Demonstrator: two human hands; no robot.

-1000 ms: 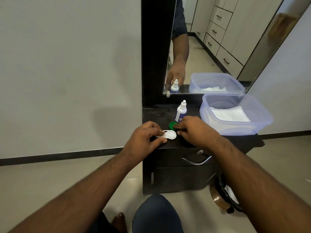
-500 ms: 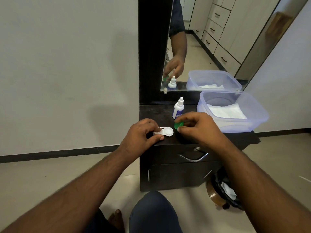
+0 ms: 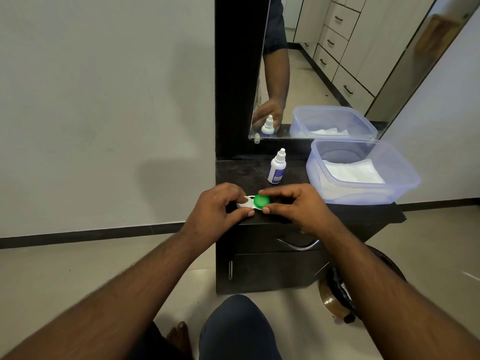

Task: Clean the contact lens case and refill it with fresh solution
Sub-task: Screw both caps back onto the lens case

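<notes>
Head view: small white plastic contact lens case (image 3: 246, 203) lies near front edge of black cabinet top (image 3: 244, 175), long axis running left-right betw. the hands. Left hand (image 3: 217, 210) pinches its left end w/ thumb and curled fingers. Right hand (image 3: 298, 203) pinches round green screw cap (image 3: 261, 200) over the case's right well; seated or not, can't tell. White solution bottle (image 3: 276, 167) stands behind, nearer right hand.
</notes>
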